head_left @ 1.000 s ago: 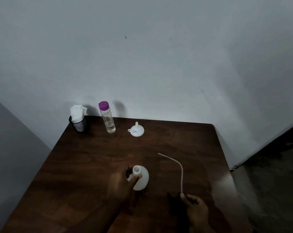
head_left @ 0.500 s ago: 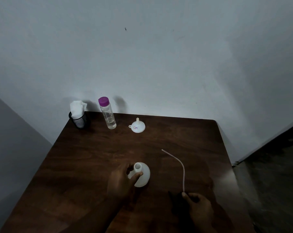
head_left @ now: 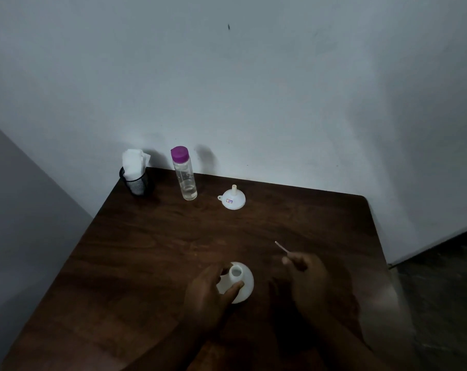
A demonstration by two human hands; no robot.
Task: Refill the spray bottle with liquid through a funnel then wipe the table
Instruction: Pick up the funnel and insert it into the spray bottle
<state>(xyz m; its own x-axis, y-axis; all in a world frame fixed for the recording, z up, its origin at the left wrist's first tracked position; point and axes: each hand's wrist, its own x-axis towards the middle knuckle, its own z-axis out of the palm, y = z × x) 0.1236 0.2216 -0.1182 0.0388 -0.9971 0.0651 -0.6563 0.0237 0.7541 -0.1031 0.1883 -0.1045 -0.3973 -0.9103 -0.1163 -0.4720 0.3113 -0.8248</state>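
A dark wooden table [head_left: 152, 263] stands against a dim pale wall [head_left: 253, 89], perhaps grey-white.

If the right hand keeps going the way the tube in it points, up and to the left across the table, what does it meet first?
Likely nothing close: the right hand and its tube aim across bare table. The funnel lies nearest that line, though depth is unclear.

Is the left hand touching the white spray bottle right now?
Touching. The head view shows the left hand wrapped around the spray bottle, a finger pressed against its neck.
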